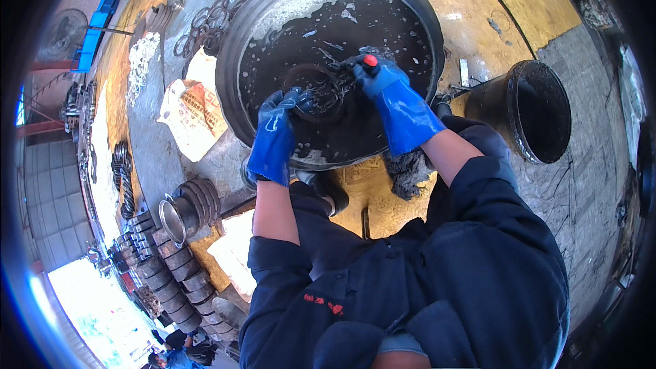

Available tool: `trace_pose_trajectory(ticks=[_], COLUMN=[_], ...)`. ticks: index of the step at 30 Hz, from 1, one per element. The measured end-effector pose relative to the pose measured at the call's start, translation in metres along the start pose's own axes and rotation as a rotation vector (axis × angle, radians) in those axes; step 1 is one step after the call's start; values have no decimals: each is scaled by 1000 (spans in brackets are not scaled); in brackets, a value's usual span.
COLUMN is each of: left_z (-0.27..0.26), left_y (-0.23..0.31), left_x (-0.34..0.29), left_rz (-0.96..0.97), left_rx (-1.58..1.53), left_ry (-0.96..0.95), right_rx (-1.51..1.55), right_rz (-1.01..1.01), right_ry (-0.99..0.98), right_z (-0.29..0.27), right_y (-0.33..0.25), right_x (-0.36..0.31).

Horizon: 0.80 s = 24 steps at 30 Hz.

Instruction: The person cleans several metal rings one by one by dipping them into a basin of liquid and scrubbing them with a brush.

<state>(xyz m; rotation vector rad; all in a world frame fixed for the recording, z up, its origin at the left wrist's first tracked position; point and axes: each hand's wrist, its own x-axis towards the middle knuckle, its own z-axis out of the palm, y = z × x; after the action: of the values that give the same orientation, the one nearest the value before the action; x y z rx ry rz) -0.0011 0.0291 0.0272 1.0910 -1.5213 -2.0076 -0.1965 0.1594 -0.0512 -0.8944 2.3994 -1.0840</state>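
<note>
Both my hands wear long blue rubber gloves and work over a wide round tub (229, 72) of dark, foamy liquid. My left hand (277, 111) is closed on the near-left edge of a dark ring-shaped metal part (309, 70), partly in the liquid. Across from it, my right hand (384, 80) is wrapped round a tool with a red handle end (370, 61). Dark bristle-like strands lie against the ring, so it looks like a brush, though its head is hard to make out.
A black bucket (493, 106) lies tilted at the right. Left of the tub are a white sack (193, 117), loose metal rings (212, 19) and a stack of ribbed rings (199, 199). Cylindrical parts (179, 266) stand in rows at lower left, with another person (179, 357) beyond.
</note>
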Motion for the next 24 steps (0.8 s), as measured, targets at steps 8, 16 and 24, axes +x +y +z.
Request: trace_pose_trajectory(ticks=[8, 16, 24], left_z=[10, 18, 12], left_y=[13, 10, -8], left_x=[-13, -7, 5], left_rz=[11, 79, 280], left_rx=[112, 276, 294], left_ry=[-37, -74, -76], right_rx=[234, -233, 273], right_rz=[-450, -376, 162], right_ry=[-80, -152, -560], right_z=[-6, -28, 2], right_y=[-30, -44, -12], right_x=[0, -2, 2])
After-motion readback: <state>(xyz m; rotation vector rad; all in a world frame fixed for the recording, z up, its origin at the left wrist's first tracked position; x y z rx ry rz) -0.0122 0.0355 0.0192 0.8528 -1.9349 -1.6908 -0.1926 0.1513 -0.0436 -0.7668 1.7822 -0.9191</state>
